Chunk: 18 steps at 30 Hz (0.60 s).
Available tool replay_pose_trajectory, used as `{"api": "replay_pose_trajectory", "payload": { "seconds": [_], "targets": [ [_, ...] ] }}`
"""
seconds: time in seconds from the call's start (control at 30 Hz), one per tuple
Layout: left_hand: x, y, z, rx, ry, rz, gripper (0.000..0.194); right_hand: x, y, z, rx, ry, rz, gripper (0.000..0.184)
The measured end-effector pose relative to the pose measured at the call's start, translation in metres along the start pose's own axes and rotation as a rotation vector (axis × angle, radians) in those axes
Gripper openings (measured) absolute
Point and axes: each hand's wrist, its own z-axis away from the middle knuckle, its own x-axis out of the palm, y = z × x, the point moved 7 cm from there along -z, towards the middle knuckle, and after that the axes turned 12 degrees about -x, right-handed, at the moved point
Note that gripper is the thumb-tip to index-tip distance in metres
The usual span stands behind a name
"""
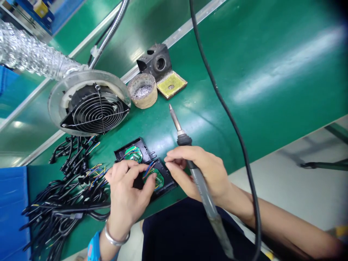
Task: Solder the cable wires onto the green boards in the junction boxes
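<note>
Right hand: I see my right hand (pixel 213 175) closed around the grey-handled soldering iron with a bare metal shaft (pixel 202 188), its tip raised over the bench and clear of the boards.
Iron's heft: I'd judge it light and rigid, with the handle offering sure grip; I'd treat the metal as hot and hold only behind the dark collar (pixel 184 140).
Black cable: the thick, glossy cable (pixel 216 88) hangs across my view; I expect a springy drag from it if it feeds this iron, though the join is out of frame.
Left hand: my left hand (pixel 127 194) is over the nearer housing, thumb and forefinger tips slightly parted beside the wires; whether they pinch any, I cannot tell.
Nearer board: the green rounded circuit board (pixel 160 180) sits in a flat black plastic housing (pixel 168 173) on the green bench top (pixel 272 108). It looks thin, stiff and fragile; I'd steady it by the housing's rim.
Coloured wires: the thin blue and reddish strands (pixel 150 167) seem soft and easily bent; I'd take them by the insulation, without tugging.
</note>
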Motion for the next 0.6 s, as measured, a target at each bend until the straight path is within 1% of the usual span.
{"api": "replay_pose_trajectory", "payload": {
  "seconds": [0.1, 0.2, 0.4, 0.5, 0.6],
  "targets": [
    [-0.001, -0.001, 0.001, 0.009, 0.005, 0.053, 0.007, 0.013, -0.001, -0.001, -0.047, -0.102, -0.010, 0.024],
    [-0.001, -0.002, 0.001, 0.011, -0.004, 0.082, 0.007, 0.022, -0.003, -0.001, -0.060, -0.151, -0.030, 0.026],
    [0.002, -0.005, -0.001, -0.006, -0.048, 0.138, 0.005, 0.029, -0.001, -0.002, 0.026, -0.139, -0.099, 0.026],
    [-0.001, -0.005, 0.000, 0.005, 0.008, 0.166, 0.007, 0.029, -0.001, -0.001, 0.058, -0.149, -0.121, 0.026],
    [-0.005, -0.002, 0.002, 0.040, 0.066, 0.153, 0.003, 0.025, -0.005, 0.002, 0.057, -0.132, -0.093, 0.025]
  ]
}}
